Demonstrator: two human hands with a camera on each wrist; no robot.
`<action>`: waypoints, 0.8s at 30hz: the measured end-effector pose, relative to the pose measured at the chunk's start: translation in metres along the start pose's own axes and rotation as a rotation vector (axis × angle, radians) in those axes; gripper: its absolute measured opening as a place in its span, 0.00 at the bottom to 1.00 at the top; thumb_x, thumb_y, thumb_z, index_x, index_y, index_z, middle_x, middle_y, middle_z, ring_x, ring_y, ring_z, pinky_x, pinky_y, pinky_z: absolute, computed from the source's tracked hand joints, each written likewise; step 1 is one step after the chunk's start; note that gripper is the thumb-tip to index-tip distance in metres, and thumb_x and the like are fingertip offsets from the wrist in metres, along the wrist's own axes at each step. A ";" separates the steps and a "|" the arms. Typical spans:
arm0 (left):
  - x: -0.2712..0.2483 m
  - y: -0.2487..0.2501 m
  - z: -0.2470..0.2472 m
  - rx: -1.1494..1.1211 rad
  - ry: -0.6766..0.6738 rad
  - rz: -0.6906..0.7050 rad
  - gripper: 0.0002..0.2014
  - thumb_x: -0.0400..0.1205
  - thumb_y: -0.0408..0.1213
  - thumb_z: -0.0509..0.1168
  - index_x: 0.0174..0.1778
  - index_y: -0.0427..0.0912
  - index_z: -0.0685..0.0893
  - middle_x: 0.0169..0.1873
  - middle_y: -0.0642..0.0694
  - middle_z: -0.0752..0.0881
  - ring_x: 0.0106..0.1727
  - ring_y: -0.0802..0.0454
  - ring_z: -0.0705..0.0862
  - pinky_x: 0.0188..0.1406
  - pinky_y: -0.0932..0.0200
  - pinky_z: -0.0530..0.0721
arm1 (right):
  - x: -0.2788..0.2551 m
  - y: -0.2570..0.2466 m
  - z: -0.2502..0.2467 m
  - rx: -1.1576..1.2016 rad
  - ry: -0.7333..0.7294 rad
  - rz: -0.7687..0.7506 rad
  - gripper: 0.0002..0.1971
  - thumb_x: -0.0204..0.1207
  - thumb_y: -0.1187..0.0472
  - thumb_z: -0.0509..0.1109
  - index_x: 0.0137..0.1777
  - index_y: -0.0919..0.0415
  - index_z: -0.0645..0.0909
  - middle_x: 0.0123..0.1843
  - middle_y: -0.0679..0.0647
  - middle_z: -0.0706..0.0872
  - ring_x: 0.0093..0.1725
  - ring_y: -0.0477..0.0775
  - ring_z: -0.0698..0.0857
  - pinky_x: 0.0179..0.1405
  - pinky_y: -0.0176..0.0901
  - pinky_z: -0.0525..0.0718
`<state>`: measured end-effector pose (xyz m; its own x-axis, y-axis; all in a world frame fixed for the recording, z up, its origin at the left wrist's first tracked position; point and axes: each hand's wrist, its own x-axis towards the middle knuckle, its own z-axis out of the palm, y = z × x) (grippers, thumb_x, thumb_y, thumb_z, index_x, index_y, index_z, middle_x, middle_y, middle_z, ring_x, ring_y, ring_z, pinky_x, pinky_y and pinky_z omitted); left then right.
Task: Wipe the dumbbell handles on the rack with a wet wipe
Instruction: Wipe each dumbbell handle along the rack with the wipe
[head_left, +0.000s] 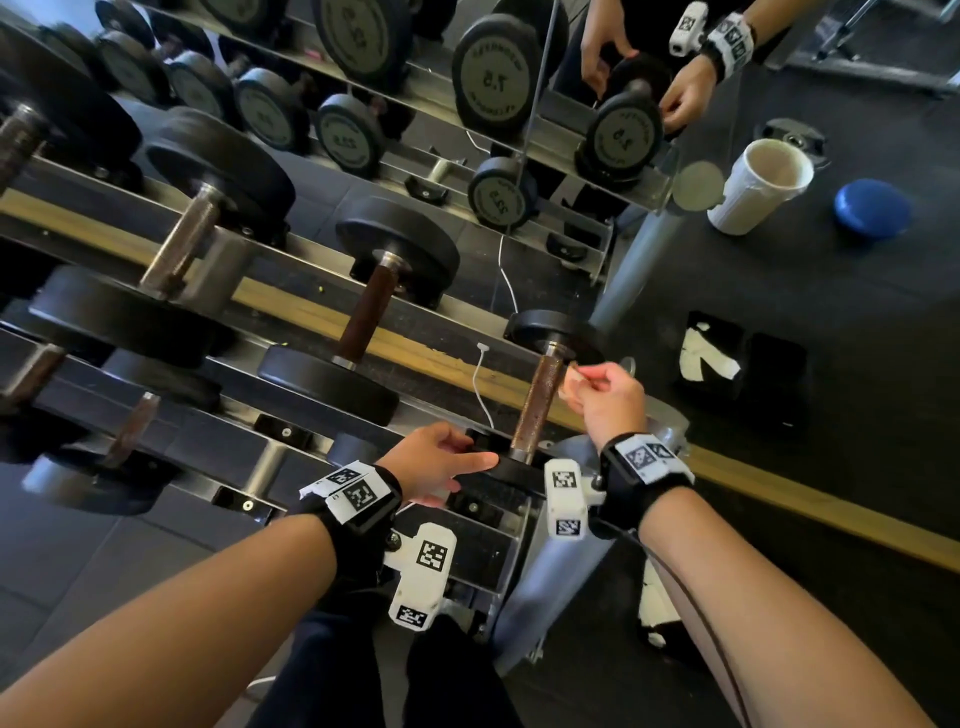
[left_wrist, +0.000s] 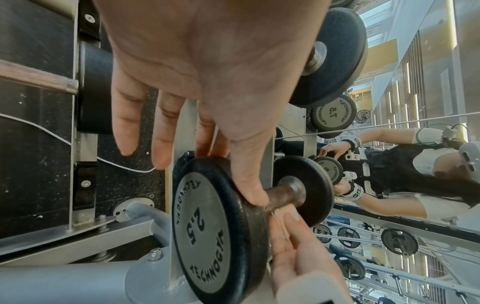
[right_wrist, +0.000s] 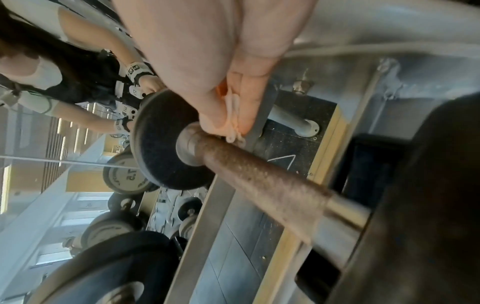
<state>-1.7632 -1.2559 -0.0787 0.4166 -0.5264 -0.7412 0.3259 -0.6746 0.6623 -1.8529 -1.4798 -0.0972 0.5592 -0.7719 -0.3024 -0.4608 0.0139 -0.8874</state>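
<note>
The small 2.5 dumbbell lies at the right end of the rack, its rusty handle (head_left: 537, 405) (left_wrist: 279, 196) (right_wrist: 262, 183) bare. My left hand (head_left: 467, 452) (left_wrist: 226, 162) grips the near plate (head_left: 514, 470) (left_wrist: 205, 226), thumb on its inner face, other fingers behind the rim. My right hand (head_left: 587, 379) (right_wrist: 228, 121) pinches a small crumpled wet wipe (head_left: 569, 376) (right_wrist: 233, 125) (left_wrist: 276, 216) between thumb and fingers. The wipe sits against the right side of the handle near the far plate (head_left: 550, 330) (right_wrist: 163, 148).
Larger dumbbells (head_left: 369, 312) fill the rack (head_left: 291, 306) to the left, and a mirror behind repeats them. A white cable (head_left: 485, 387) hangs beside the small dumbbell. A white cup (head_left: 758, 182) and a blue disc (head_left: 872, 208) stand on the dark floor at right.
</note>
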 end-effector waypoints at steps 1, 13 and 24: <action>0.000 0.000 0.000 0.004 -0.001 -0.002 0.19 0.75 0.52 0.76 0.57 0.51 0.81 0.53 0.51 0.87 0.48 0.54 0.90 0.31 0.63 0.87 | 0.001 -0.002 0.005 -0.008 0.012 -0.014 0.08 0.79 0.63 0.73 0.43 0.49 0.83 0.46 0.53 0.92 0.50 0.54 0.91 0.57 0.59 0.89; 0.000 0.000 -0.001 0.026 -0.004 0.012 0.20 0.75 0.52 0.76 0.59 0.51 0.81 0.52 0.51 0.87 0.49 0.54 0.89 0.28 0.67 0.86 | -0.026 0.010 -0.005 -0.013 -0.172 0.010 0.11 0.78 0.66 0.74 0.38 0.51 0.82 0.43 0.52 0.92 0.46 0.49 0.93 0.45 0.41 0.90; 0.002 -0.001 0.000 0.055 0.016 0.042 0.19 0.76 0.52 0.75 0.59 0.52 0.82 0.51 0.51 0.88 0.50 0.53 0.89 0.41 0.59 0.89 | -0.056 0.012 -0.003 -0.129 -0.264 0.010 0.07 0.77 0.64 0.75 0.39 0.54 0.85 0.42 0.51 0.92 0.45 0.48 0.92 0.45 0.36 0.89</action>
<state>-1.7622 -1.2565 -0.0810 0.4423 -0.5470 -0.7107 0.2610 -0.6796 0.6855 -1.8919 -1.4389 -0.0896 0.7065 -0.5799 -0.4056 -0.5411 -0.0734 -0.8377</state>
